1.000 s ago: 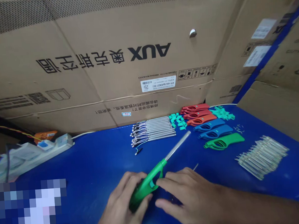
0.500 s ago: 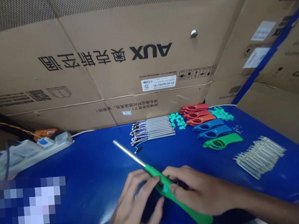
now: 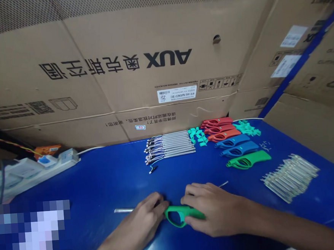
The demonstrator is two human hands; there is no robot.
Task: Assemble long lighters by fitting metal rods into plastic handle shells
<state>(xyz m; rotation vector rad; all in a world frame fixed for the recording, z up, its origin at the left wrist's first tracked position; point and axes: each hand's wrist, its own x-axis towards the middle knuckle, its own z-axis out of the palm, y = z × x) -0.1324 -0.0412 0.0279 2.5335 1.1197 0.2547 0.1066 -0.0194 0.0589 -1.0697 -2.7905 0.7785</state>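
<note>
The tabletop (image 3: 96,179) lies beneath; left hand (image 3: 148,212) closed round a green lighter's (image 3: 180,208) front, right hand (image 3: 211,209) round its handle (image 3: 196,213).

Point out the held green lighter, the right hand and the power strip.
Green lighter (image 3: 194,213), head view: its handle.
Right hand (image 3: 213,209), head view: back of the hand.
Power strip (image 3: 40,177), head view: its front side.

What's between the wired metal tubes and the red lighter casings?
In the head view, a loose cluster of small teal plastic pieces lies between the wired metal tubes and the red lighter casings.
</note>
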